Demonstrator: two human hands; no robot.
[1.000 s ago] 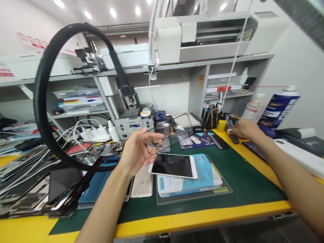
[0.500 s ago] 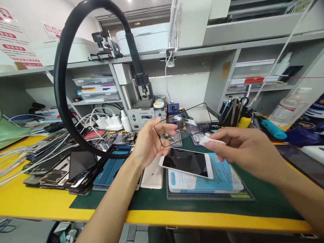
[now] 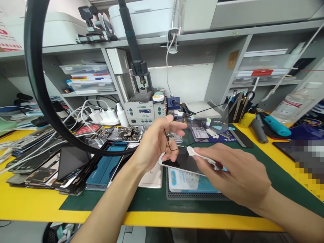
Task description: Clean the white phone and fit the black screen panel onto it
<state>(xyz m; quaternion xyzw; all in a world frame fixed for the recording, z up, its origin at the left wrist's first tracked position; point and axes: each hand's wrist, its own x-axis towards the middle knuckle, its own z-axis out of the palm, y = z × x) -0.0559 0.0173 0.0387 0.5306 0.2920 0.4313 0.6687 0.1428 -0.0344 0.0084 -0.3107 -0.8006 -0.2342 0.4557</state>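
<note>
My left hand (image 3: 158,141) grips a clear glass screen protector with a black border (image 3: 215,119) by its left end, holding it tilted in the air. Pinched in my right hand (image 3: 235,172) is a folded white wipe (image 3: 199,154), close to the lower edge of the glass; whether the two touch I cannot tell. Below both hands a white phone with a dark screen (image 3: 181,162) lies on a blue-and-white box (image 3: 192,180), its right part hidden by my right hand. Left of it, a gold phone (image 3: 152,177) lies face down, partly covered by my left hand.
A pile of dismantled phones (image 3: 50,165) and a blue phone panel (image 3: 107,163) lie at left. A thick black hose (image 3: 37,74) arches in front. Behind stand a grey rework station (image 3: 144,113) and a white bottle (image 3: 123,115); tools (image 3: 243,104) stand at right.
My right hand with the wipe has moved left and down, now over the white phone. My left hand and the glass have shifted slightly right. The view has also shifted.
</note>
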